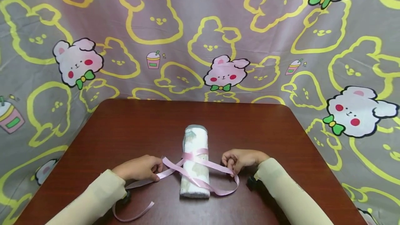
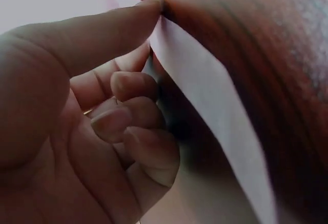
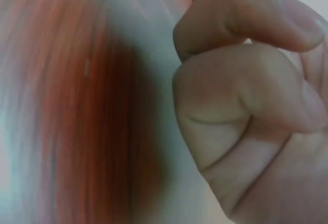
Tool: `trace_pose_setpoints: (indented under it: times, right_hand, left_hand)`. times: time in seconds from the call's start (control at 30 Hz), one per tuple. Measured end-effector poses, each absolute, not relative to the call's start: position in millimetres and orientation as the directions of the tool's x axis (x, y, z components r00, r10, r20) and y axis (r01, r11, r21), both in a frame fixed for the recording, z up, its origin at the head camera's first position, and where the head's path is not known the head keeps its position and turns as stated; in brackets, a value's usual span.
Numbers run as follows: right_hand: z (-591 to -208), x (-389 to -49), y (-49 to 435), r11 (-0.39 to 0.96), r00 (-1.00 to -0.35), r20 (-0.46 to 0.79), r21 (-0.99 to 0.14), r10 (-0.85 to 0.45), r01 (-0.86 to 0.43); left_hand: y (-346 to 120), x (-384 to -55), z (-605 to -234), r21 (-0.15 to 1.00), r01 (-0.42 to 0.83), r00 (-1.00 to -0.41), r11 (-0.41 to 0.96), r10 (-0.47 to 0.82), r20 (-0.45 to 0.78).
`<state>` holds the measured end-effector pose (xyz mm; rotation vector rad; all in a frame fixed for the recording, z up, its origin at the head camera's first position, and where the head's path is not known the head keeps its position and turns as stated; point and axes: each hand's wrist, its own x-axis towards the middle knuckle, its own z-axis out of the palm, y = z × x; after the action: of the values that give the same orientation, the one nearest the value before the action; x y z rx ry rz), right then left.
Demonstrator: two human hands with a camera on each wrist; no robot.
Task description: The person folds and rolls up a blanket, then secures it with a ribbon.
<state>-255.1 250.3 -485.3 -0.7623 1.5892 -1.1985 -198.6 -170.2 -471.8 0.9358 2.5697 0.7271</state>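
Note:
A rolled white towel (image 1: pixel 195 172) with pale patches lies lengthwise on the table, its grey edge at the far end. Pink ribbon (image 1: pixel 218 167) goes round its middle, and another stretch slants across its near part and loops out to the right. To the left of the roll, my left hand (image 1: pixel 141 168) pinches the ribbon between thumb and index finger; in the left wrist view a ribbon length (image 2: pixel 205 88) hangs from that pinch. On the right side, my right hand (image 1: pixel 243 160) pinches the ribbon at its fingertips. The right wrist view shows curled fingers (image 3: pixel 225 90), with the ribbon out of sight.
The brown wooden table (image 1: pixel 150 124) has a patterned cloth (image 1: pixel 184 16) hanging behind it and at both sides. A loose ribbon tail (image 1: pixel 134 219) curls on the table near the left forearm. Dark wrist devices (image 1: pixel 251 182) sit under both sleeves.

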Motion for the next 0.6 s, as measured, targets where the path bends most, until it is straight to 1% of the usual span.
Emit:
trace_pose_setpoints:
  times: [0.13, 0.27, 0.47, 0.6]
  right_hand:
    - [-481.7, -250.5, 267.9, 0.326, -0.359, -0.326, -0.943, -0.874, 0.064]
    - [-479.9, -245.8, 281.5, 0.296, -0.384, -0.296, -0.953, -0.874, 0.061]
    - [-474.5, -243.3, 300.2, 0.278, -0.458, -0.241, -0.96, -0.855, -0.013]
    - [-470.7, -242.8, 316.0, 0.305, -0.501, -0.246, -0.951, -0.83, -0.038]
  left_hand:
    - [-170.6, -197.3, -472.6, 0.551, 0.502, -0.744, 0.666, 0.658, -0.117]
    - [-173.3, -196.0, -471.3, 0.57, 0.496, -0.752, 0.655, 0.653, -0.096]
    - [-171.5, -199.5, -472.2, 0.586, 0.5, -0.76, 0.638, 0.647, -0.056]
    - [-167.4, -203.6, -474.9, 0.576, 0.529, -0.758, 0.624, 0.652, -0.011]
